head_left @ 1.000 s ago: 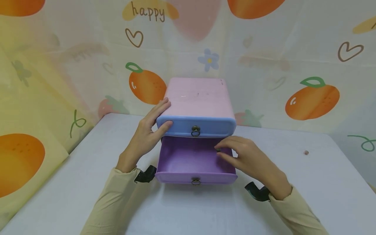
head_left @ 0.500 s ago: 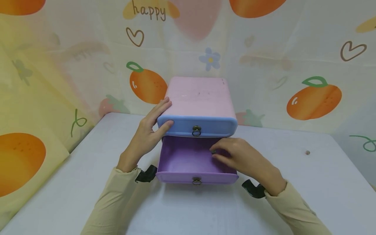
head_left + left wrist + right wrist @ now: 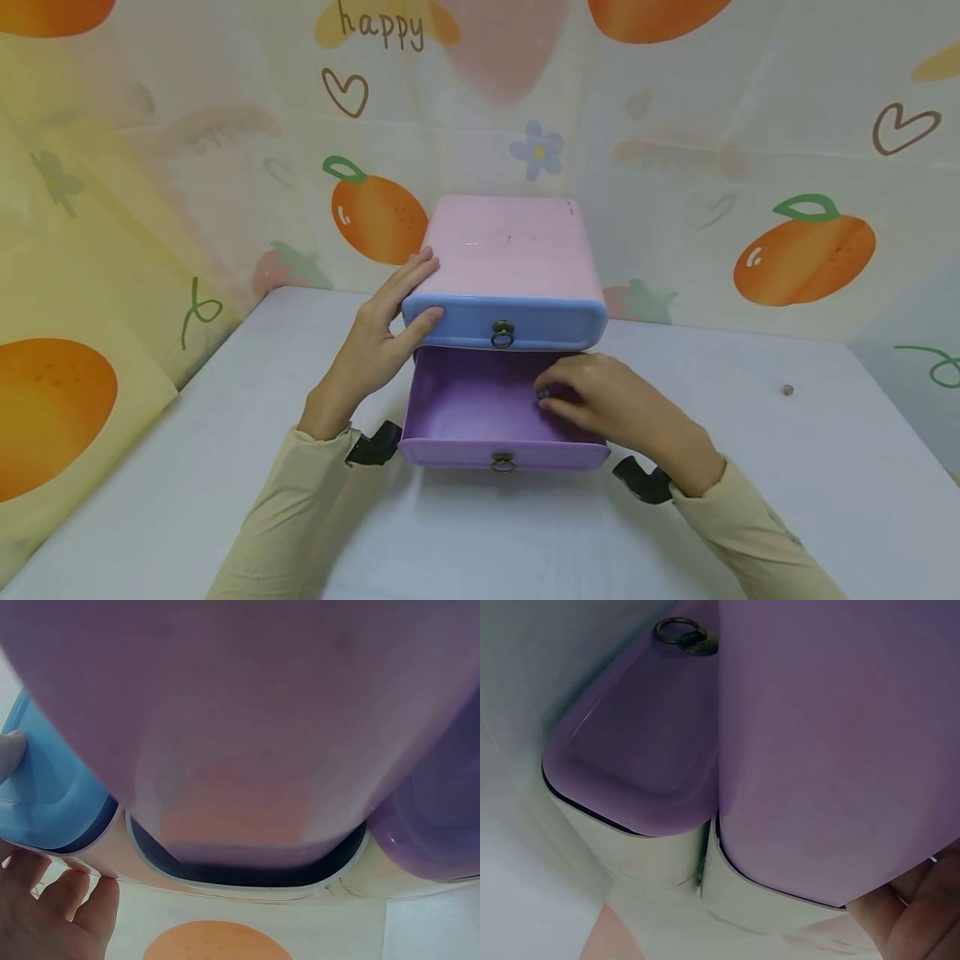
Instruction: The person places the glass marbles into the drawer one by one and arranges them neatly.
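Observation:
A small cabinet with a pink top (image 3: 510, 250) stands on the table. Its blue top drawer (image 3: 457, 323) is closed, and the purple drawer (image 3: 465, 400) below is pulled out. My left hand (image 3: 367, 350) rests against the cabinet's left side, fingers fairly straight, thumb on the blue front. My right hand (image 3: 607, 400) reaches over the right side of the pulled-out drawer. Between its thumb and index fingertips it pinches a small dark round object (image 3: 542, 394), too small to identify. Part of my left hand (image 3: 56, 915) shows in the left wrist view; that small object is hidden from both wrist views.
A small brownish round thing (image 3: 787, 390) lies on the white table (image 3: 750, 467), right of the cabinet. Another purple drawer (image 3: 645, 742) with a ring pull shows closed in the right wrist view. A fruit-patterned cloth (image 3: 660, 100) hangs behind.
My right hand has moved left and slightly down within the purple drawer, carrying the small dark object. The left hand keeps its place on the cabinet.

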Demonstrator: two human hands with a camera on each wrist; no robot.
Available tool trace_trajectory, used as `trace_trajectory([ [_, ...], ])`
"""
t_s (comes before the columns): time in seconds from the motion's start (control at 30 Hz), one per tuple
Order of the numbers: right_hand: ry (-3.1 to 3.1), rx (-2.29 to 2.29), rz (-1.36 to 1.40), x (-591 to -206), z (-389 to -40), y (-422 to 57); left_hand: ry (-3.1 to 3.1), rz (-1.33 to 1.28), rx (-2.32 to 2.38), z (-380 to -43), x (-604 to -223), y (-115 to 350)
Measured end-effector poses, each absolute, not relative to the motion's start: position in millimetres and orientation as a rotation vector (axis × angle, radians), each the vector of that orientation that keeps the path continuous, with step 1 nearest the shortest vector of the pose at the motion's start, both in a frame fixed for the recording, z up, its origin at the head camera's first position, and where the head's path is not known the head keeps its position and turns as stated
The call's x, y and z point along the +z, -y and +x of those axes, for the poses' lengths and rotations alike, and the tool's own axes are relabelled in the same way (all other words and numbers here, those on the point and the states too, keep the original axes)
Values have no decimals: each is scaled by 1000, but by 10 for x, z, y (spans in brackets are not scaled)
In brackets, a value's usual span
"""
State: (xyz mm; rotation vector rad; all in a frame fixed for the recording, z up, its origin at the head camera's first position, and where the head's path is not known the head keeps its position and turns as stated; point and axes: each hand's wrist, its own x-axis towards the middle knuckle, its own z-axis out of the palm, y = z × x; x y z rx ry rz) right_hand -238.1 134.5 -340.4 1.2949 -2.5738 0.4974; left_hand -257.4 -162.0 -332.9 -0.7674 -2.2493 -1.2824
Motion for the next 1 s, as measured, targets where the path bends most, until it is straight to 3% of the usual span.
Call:
trace_trajectory([
  [1.0, 2634, 462, 1343, -3408, -2426, -1309, 2248, -764, -1289, -2572, -3324, 1616],
])
